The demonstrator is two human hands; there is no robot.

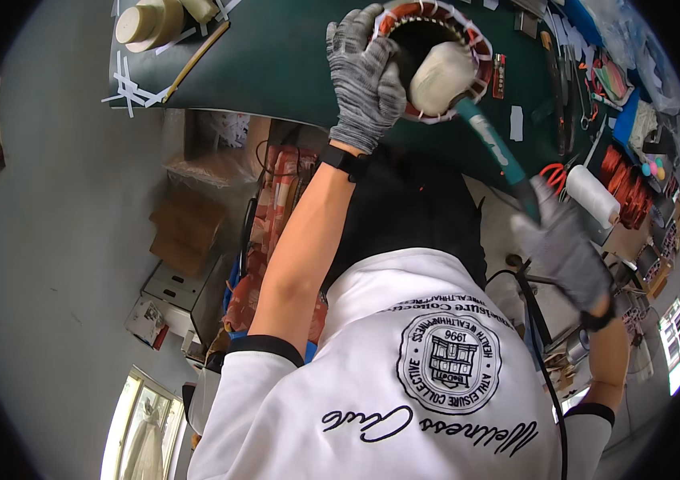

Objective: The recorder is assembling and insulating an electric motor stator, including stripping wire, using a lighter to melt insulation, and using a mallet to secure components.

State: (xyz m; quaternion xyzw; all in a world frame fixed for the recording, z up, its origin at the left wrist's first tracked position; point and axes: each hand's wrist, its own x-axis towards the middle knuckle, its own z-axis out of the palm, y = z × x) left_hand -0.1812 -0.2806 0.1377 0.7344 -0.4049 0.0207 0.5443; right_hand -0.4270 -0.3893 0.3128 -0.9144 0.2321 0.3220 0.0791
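Note:
A round motor stator [481, 50] with red-orange copper windings and white lacing around its rim sits at the near middle of the dark green tabletop. My left hand [364, 84], in a grey striped glove, grips the stator's left side, its fingers bent over the rim. In my right hand [568, 248], also gloved and a little blurred, is the dark grip end of a mallet [441, 78]. The mallet has a whitish head and a teal handle. Its head overlaps the stator's dark opening and right rim; whether they touch I cannot tell.
White paper strips [133, 90], a thin wooden stick [197, 60] and cream rolls [148, 24] lie at the table's left. Crowding the right are a white thread spool [593, 196], red copper coils [626, 186], red-handled scissors [554, 174] and long tools [557, 96].

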